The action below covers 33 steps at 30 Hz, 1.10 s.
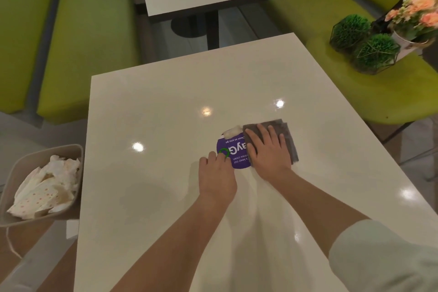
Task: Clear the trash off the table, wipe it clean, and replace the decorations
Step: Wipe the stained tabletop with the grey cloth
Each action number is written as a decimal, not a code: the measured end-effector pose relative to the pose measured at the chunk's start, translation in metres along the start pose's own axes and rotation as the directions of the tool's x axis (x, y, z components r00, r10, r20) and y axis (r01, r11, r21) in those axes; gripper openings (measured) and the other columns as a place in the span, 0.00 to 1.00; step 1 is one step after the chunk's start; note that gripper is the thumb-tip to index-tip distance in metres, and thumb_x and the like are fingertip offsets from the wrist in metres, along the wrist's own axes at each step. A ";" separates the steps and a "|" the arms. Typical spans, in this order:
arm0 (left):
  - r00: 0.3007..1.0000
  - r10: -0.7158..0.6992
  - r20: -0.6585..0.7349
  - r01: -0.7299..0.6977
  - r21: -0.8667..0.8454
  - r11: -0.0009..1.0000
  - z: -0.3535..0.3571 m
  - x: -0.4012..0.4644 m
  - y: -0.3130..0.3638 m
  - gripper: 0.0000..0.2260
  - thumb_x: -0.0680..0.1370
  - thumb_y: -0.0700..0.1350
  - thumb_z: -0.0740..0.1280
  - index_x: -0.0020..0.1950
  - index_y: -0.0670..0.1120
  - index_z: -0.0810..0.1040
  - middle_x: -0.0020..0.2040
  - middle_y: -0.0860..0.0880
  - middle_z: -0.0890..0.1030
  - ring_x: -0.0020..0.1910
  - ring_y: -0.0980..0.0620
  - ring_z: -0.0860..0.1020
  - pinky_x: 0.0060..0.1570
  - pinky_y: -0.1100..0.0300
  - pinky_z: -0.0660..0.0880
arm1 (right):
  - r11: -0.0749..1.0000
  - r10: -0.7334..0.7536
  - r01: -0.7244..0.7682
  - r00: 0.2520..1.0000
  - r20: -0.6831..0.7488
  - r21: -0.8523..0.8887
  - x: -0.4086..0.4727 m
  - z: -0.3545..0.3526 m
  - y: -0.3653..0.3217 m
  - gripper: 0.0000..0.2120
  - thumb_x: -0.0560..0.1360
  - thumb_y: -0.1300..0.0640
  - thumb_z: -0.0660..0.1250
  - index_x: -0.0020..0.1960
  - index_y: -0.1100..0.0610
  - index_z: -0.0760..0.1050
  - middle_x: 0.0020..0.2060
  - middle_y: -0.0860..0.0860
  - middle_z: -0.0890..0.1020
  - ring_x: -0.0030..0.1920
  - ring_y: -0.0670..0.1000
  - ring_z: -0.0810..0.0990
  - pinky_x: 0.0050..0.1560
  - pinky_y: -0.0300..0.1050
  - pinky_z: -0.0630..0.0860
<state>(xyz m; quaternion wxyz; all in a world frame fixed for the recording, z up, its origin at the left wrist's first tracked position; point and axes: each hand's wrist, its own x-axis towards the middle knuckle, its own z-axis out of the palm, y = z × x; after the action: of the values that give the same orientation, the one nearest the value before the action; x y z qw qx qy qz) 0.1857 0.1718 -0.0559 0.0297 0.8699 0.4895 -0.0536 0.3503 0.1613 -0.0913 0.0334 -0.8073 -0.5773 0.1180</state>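
Showing glossy cream-white on the table [166, 197]. Wearing purple with white lettering and a green ring on the round sticker [233, 152]. Going dark grey on the cloth [282, 133]. Glowing lime green across the benches [90, 38]. Spotting orange dots on the white napkins [45, 194], sitting in a beige bin [14, 180]. Blooming peach-pink on the flowers [419, 10].

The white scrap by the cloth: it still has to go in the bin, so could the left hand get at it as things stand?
Probably yes. The white scrap lies uncovered on the table at the purple sticker's far edge, just beyond the left hand. The right hand presses the grey cloth beside it, not across the path.
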 end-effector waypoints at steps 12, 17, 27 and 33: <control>0.998 -0.047 0.051 0.049 -0.034 0.998 -0.006 -0.002 0.000 0.15 0.79 0.43 0.58 0.66 0.48 0.70 0.62 0.50 0.73 0.58 0.49 0.72 0.56 0.55 0.65 | 0.989 0.144 -0.142 0.988 -0.051 0.049 -0.034 0.016 0.010 0.33 0.77 0.40 0.32 0.79 0.46 0.52 0.79 0.50 0.54 0.78 0.55 0.50 0.76 0.56 0.43; 0.997 -0.052 0.063 0.055 -0.040 0.998 -0.003 -0.005 0.001 0.17 0.80 0.43 0.59 0.69 0.48 0.67 0.65 0.50 0.72 0.59 0.50 0.73 0.58 0.56 0.67 | 0.984 0.170 -0.170 0.985 0.018 0.043 -0.001 0.009 0.019 0.26 0.82 0.42 0.40 0.79 0.43 0.44 0.79 0.50 0.47 0.79 0.55 0.43 0.76 0.57 0.39; 0.992 -0.098 0.078 0.099 -0.002 0.995 0.001 -0.008 0.008 0.23 0.79 0.43 0.57 0.75 0.49 0.61 0.70 0.51 0.68 0.62 0.49 0.72 0.58 0.55 0.66 | 0.992 -0.108 0.108 0.994 0.007 0.064 -0.081 0.026 0.012 0.26 0.81 0.40 0.39 0.78 0.39 0.51 0.79 0.45 0.50 0.79 0.50 0.44 0.76 0.52 0.37; 0.989 -0.131 0.071 0.130 0.010 0.991 0.004 -0.012 0.006 0.24 0.79 0.43 0.56 0.76 0.51 0.61 0.72 0.54 0.67 0.63 0.49 0.67 0.58 0.56 0.66 | 0.961 0.275 -0.275 0.961 -0.007 0.038 -0.102 0.005 0.120 0.25 0.82 0.41 0.41 0.78 0.38 0.41 0.79 0.46 0.43 0.78 0.51 0.41 0.77 0.53 0.38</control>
<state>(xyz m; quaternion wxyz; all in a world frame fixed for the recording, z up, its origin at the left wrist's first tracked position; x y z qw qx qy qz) 0.1845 0.1582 -0.0584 0.0414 0.8335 0.5439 -0.0879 0.4284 0.0252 -0.1034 0.0347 -0.8795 -0.4572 0.1272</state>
